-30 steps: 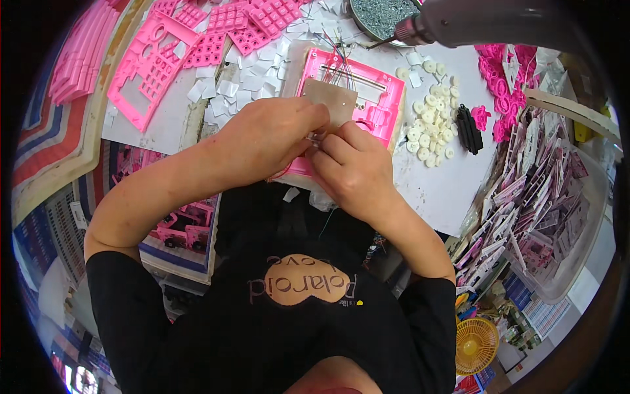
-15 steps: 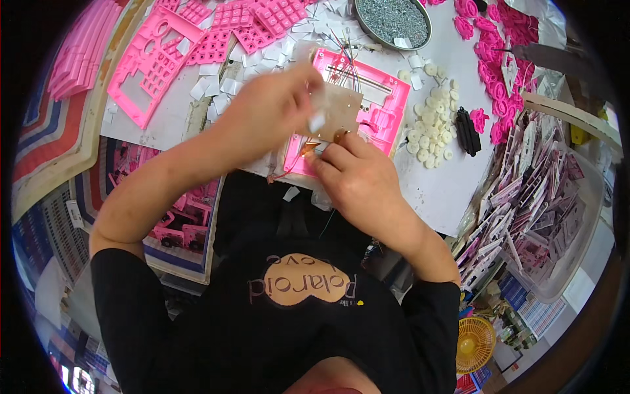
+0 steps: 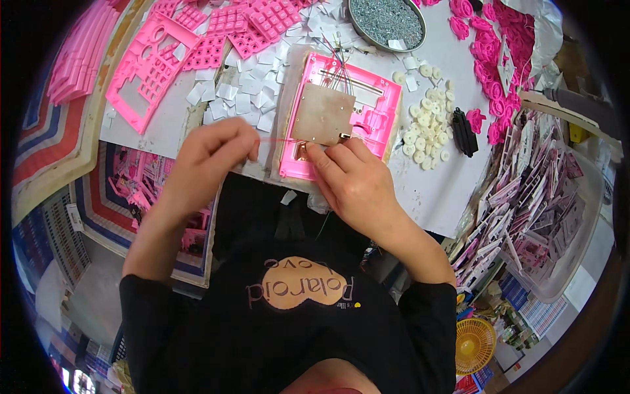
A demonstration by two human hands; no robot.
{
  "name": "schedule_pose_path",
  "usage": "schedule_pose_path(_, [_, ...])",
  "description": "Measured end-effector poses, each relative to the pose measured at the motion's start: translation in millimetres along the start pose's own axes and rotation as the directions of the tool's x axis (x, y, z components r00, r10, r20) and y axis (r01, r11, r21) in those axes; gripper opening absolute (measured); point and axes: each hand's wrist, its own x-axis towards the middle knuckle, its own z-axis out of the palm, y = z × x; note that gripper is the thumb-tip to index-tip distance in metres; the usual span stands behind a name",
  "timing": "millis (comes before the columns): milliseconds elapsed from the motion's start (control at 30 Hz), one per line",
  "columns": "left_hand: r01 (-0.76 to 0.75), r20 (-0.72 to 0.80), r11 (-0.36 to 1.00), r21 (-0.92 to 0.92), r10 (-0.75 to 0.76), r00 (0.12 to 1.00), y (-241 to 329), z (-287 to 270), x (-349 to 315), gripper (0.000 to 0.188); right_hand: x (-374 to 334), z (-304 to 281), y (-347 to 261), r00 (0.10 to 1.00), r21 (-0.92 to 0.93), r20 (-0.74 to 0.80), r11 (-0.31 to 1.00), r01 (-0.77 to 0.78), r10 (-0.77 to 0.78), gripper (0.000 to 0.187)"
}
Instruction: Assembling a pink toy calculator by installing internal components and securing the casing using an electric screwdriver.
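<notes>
A pink plastic case half [image 3: 390,125] lies open side up on the table before me. A tan circuit board [image 3: 323,113] rests in it, with thin coloured wires [image 3: 338,59] rising past its far edge. To the left of the case, my left hand [image 3: 213,154] is closed in a pinch on a thin red wire [image 3: 274,140], which stretches to the board's near left corner. My right hand [image 3: 357,180] is closed at the board's near edge, fingertips on it. Beside those fingertips sits a small copper-coloured part [image 3: 302,151], partly hidden.
White paper pieces [image 3: 249,92] and pink keypads [image 3: 272,20] lie to the left. A round tray of screws [image 3: 387,23] stands at the back. Off-white discs [image 3: 426,131], black parts [image 3: 464,131] and pink cord coils [image 3: 485,59] lie right. A plastic bin [image 3: 584,217] holds many parts.
My left hand has moved from above the board to the left, and the red wire now runs taut from it. The board is uncovered. My right hand stays at the near edge.
</notes>
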Motion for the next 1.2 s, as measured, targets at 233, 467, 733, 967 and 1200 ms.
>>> schedule_pose_path(233, [-0.211,-0.014,0.978,-0.009,0.211,0.977,16,15,36,0.027,5,-1,-6,0.996,-0.059,0.081,0.998,0.033,-0.028,0.043])
schedule_pose_path(467, [-0.141,0.048,0.967,-0.213,0.155,0.987,5,27,35,0.027,-1,-5,1,0.996,0.013,0.078,0.999,0.036,-0.037,0.034])
schedule_pose_path(733, [-0.45,0.165,0.857,0.251,0.421,0.892,21,47,20,0.02,-8,-26,7,0.97,0.212,-0.219,0.975,-0.063,0.11,0.027])
schedule_pose_path(967, [-0.531,0.212,0.728,0.435,0.49,0.846,25,56,25,0.026,-6,-13,14,0.917,0.312,-0.378,0.95,0.0,0.124,0.026])
schedule_pose_path(1200, [-0.594,0.424,0.189,0.782,0.537,0.729,0,29,28,0.034,-17,-24,17,0.893,0.661,-0.094,0.698,-0.274,0.44,0.019])
